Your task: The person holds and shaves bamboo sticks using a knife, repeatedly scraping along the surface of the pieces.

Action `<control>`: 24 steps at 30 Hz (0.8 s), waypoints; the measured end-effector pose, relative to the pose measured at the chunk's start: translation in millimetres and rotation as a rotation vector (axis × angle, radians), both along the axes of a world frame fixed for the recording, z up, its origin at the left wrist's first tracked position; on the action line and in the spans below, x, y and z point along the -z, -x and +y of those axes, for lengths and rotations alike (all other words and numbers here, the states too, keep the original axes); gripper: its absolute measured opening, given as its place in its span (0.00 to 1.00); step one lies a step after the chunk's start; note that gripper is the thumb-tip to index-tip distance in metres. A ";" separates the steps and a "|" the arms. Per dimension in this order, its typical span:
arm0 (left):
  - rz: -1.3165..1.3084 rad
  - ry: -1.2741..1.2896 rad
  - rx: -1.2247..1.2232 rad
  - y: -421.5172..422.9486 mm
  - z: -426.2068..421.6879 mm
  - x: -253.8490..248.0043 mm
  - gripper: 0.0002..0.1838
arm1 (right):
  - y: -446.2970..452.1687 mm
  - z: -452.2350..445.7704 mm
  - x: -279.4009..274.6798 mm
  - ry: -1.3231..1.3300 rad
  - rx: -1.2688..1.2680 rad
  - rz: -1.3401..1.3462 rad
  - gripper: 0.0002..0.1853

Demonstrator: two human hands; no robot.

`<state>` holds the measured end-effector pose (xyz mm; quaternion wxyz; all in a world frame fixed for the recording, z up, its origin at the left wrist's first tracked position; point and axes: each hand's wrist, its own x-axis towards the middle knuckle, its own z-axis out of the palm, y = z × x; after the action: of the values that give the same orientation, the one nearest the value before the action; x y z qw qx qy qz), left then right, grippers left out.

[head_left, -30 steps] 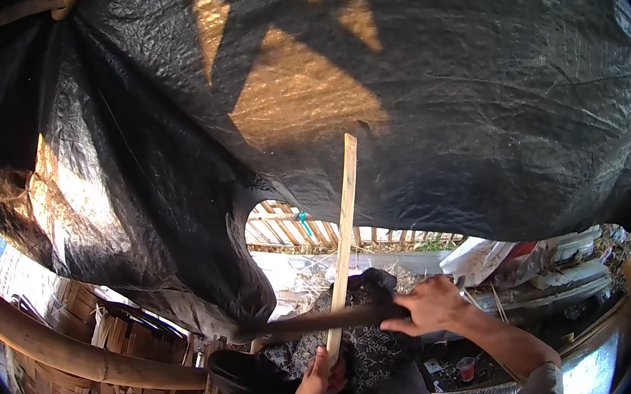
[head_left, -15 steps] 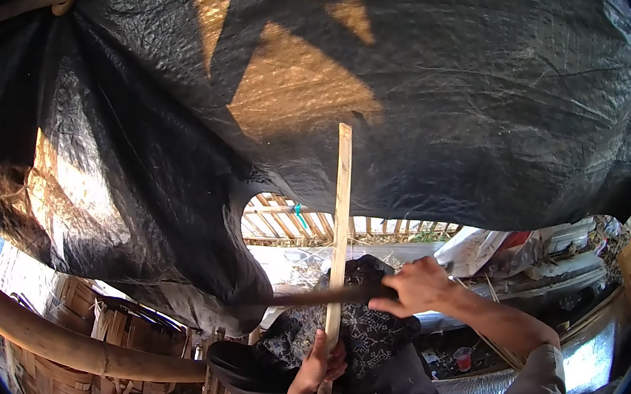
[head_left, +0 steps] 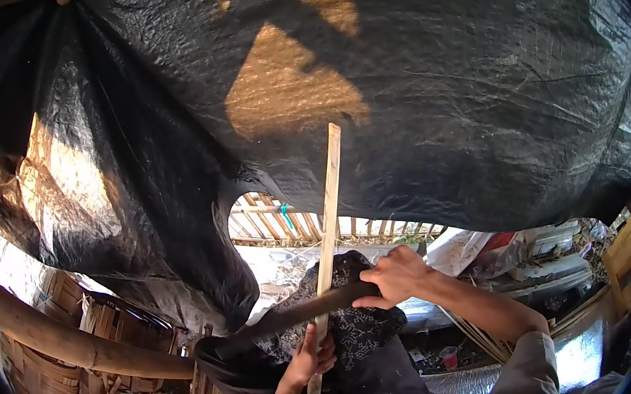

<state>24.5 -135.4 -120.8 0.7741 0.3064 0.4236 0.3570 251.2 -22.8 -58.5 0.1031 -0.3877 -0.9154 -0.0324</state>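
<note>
Black sheet: the wrinkled plastic (head_left: 459, 97) spans the upper view, with patches of orange-brown light on it; its left part hangs down in folds.
Bamboo pole: the thick, curved pole (head_left: 81, 345) runs across the lower left, in front of woven basketwork (head_left: 38, 377).
Slatted fence: pale slats (head_left: 374, 227) show below the sheet's edge, behind the strip.
Patterned cloth: dark with a light print (head_left: 366, 331), it lies over the person's lap, behind the strip and the tool.
Wooden strip: long, pale and narrow (head_left: 331, 199), it stands nearly upright in the view, its top end in front of the sheet and its lower part in the left hand.
Dark tool: long and blade-like (head_left: 302, 312), it slants down to the left across the front of the strip, just above the left hand; its far end is blurred.
Right hand: the fingers (head_left: 398, 276) curl together over the tool's upper end, the thumb lying below.
Left hand: it grips the strip (head_left: 309, 358), thumb pointing up along one side, fingers bent around the other.
Red cup: small (head_left: 449, 358), it sits right of the lap among litter.
Teal tie: a short bit (head_left: 286, 215) on the fence.
</note>
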 end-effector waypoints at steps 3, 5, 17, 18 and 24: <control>-0.006 0.019 -0.010 1.9 -7.3 2.2 0.29 | -10.2 16.6 -7.9 0.029 0.024 -0.037 0.33; -0.025 0.024 -0.030 -1.2 -2.3 -3.2 0.29 | -21.9 44.8 13.5 0.014 0.194 0.110 0.34; 0.014 0.031 0.006 -8.6 -2.5 3.6 0.29 | -32.0 38.8 0.0 -0.021 0.108 -0.040 0.31; 0.000 0.067 -0.008 -10.4 -3.9 3.8 0.30 | -45.4 62.5 27.2 -0.145 0.173 0.107 0.31; -0.025 -0.001 0.031 -12.5 10.1 2.6 0.30 | -26.0 23.7 20.6 0.025 0.058 0.037 0.33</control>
<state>36.9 -125.2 -123.4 0.7847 0.3090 0.4089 0.3488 277.2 0.9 -79.0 0.1140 -0.4159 -0.9021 -0.0166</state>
